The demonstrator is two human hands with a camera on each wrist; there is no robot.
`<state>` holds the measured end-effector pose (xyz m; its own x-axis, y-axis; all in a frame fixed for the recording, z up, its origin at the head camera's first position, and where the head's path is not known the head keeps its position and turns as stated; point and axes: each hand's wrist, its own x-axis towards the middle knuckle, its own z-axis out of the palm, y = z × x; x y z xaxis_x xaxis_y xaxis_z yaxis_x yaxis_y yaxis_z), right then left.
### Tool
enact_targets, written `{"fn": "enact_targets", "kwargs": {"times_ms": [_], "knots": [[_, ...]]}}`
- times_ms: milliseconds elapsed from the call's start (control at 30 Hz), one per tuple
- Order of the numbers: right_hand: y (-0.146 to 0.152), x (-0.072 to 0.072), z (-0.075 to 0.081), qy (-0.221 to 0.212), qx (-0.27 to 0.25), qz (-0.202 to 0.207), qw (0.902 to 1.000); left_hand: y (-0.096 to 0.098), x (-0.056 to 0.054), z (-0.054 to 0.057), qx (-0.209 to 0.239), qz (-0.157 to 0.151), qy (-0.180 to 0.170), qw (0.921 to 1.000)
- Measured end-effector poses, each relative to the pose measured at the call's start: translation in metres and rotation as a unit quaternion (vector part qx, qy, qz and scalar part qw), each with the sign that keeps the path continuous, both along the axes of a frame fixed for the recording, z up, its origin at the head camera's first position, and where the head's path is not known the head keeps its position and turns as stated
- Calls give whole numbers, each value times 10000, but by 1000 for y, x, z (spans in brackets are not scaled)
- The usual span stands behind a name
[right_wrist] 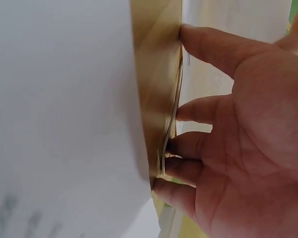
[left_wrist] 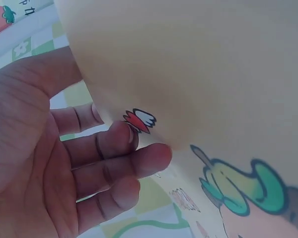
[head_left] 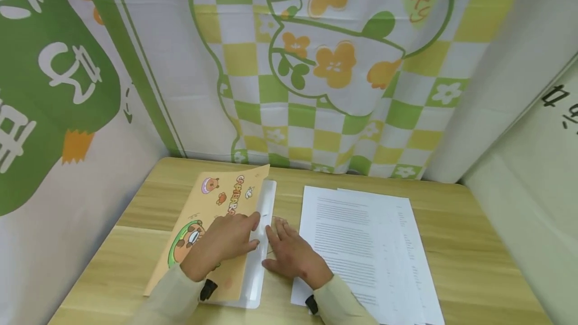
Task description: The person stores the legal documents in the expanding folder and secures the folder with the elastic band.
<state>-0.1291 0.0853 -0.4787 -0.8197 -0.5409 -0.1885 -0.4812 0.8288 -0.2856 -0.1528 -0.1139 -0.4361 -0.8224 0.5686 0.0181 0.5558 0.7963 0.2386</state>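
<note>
1. Pale sleeves point(head_left: 173, 290) come nearest my head camera, both rising from the bottom edge; a small black piece point(head_left: 208, 290) sits at the left cuff and another point(head_left: 311, 304) at the right.
2. On my head feed, the left hand point(head_left: 228, 237) lies over the tan folder point(head_left: 205, 209), back of the hand upward, with the thumb and foremost finger reaching past the cover's free edge over a clear and white panel point(head_left: 253, 290).
3. Through the left wrist camera I see its fingers loosely bent and slightly apart against the printed cover point(left_wrist: 213, 74). The thumb runs behind the cover's edge and its tip is hidden, so I cannot tell whether it pinches.
4. Just beside it, I have the right hand point(head_left: 293, 252) with its fingers spread and nearly straight, thumb toward the folder's right edge. My right wrist view shows the fingertips along a thin curved strip point(right_wrist: 177, 89), over the wood between folder and paper.
5. I find the folder on the left half of the bench point(head_left: 474, 245), its far corner lifted. Cartoon capybaras and the word "CAPIBARA", partly covered by the left hand, decorate it.
6. To the right of the folder I see overlapping printed sheets point(head_left: 347, 245) lying flat, the right forearm crossing their near left part. I cannot read their text.
7. Behind the bench I see a curtain point(head_left: 311, 129) with green and yellow checks and orange flowers.
</note>
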Motion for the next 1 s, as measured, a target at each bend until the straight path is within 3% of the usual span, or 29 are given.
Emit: {"fn": "enact_targets", "kwargs": {"times_ms": [267, 500, 633, 767, 1000], "knots": [[1, 0, -2, 2, -95, 45, 9999, -10, 1, 4, 500, -321, 241, 9979], [1, -4, -3, -278, -204, 33, 9994, -21, -2, 6, 766, -264, 49, 9967], [2, -6, -5, -581, -477, -102, 9971, -27, -2, 5, 1037, -162, -98, 9944], [1, -6, -6, -600, -724, -109, 9955, -31, -2, 7, 1317, -74, -215, 9910], [4, -4, -4, -488, -782, -187, 9956, -33, -1, 11, 1496, -112, 38, 9887]]}}
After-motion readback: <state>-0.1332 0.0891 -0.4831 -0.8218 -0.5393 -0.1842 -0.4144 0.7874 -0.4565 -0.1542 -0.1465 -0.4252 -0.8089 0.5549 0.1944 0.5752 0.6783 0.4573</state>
